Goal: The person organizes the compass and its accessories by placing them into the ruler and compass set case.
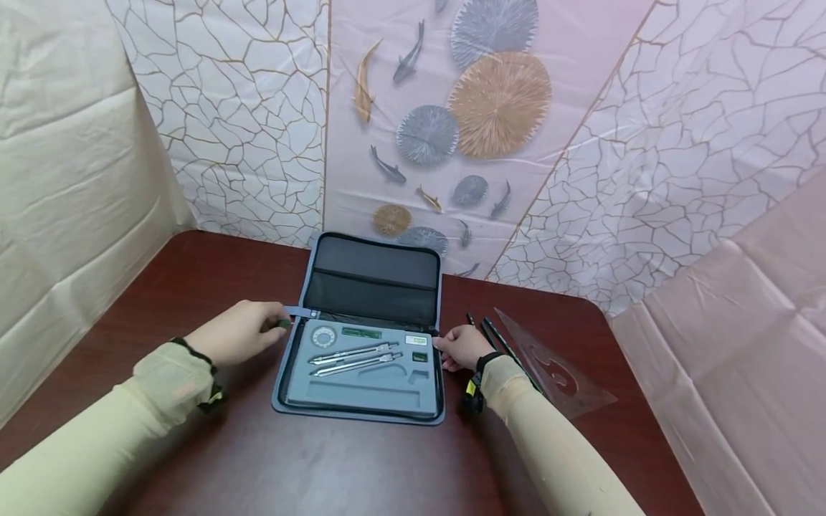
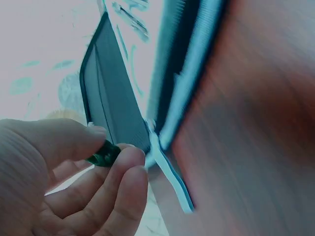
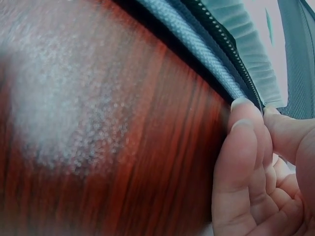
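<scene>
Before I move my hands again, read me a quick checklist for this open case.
1. Case lid: ok, open and leaning back.
2. Left hand: ok, pinching a small green piece.
3. Right hand: ok, thumb and fingers at the edge of the case.
4. Compasses: ok, both lying in the tray.
5. Green piece's fit: cannot tell; unfilled recesses show.
6. Clear triangle packed: not ok, lying on the table.

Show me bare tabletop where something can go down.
Free: the tabletop in front of the zippered case, between the sleeves; also the far-left stretch between left hand, case and cream curtain. Crowded: right of the case, where the right hand, pencil-like sticks and clear set square sit close.
</scene>
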A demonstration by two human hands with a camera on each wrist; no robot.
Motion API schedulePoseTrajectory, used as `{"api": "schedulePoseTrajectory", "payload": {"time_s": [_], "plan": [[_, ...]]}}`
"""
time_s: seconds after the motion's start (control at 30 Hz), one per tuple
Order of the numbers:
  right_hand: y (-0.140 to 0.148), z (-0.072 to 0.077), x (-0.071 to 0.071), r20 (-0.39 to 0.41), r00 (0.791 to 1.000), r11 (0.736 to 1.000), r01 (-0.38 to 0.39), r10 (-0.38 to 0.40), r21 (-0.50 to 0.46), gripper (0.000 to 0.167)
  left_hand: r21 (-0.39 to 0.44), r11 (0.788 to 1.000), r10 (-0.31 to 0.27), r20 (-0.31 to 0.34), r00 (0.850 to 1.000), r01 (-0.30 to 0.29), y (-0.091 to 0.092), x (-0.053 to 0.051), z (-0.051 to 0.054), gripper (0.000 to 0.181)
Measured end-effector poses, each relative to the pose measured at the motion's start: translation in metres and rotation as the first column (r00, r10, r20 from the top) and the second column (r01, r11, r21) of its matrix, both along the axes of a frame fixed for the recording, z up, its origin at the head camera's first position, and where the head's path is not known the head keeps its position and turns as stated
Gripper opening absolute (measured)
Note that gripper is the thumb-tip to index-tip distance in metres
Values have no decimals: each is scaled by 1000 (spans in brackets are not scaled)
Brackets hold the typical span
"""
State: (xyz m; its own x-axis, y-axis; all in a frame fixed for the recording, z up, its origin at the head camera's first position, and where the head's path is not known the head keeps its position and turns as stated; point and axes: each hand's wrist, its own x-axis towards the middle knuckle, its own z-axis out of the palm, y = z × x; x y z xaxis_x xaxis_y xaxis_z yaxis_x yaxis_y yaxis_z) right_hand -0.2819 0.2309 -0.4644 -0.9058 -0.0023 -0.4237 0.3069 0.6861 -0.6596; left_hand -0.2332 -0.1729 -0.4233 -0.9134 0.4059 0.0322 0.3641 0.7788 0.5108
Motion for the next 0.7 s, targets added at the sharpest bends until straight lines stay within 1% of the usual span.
{"api": "schedulePoseTrajectory", "payload": {"time_s": [0.1, 0.2, 0.37, 0.47, 0.6, 0.7], "plan": [[-1, -2, -1, -11, 1000, 1000, 0, 0, 5, 32, 20, 1000, -22, 7, 1000, 22, 11, -5, 1, 13], [-2, -3, -1, -23, 1000, 1000, -12, 13, 10, 33, 29, 999, -44, -1, 999, 44, 17, -8, 0, 13], [-3, -1, 0, -25, 999, 1000, -25, 26, 16, 33, 19, 998, -62, -38, 997, 63, 21, -10, -5, 11], [-2, 0, 1, -26, 999, 999, -25, 25, 23, 34, 13, 997, -70, -52, 996, 71, 23, -10, -6, 13], [-1, 1, 2, -28, 999, 999, -32, 32, 22, 34, 17, 998, -61, -14, 998, 61, 26, -9, -6, 16], [-1, 2, 3, -22, 999, 999, -32, 33, 19, 33, 22, 999, -48, 22, 999, 48, 28, -9, -6, 14]]}}
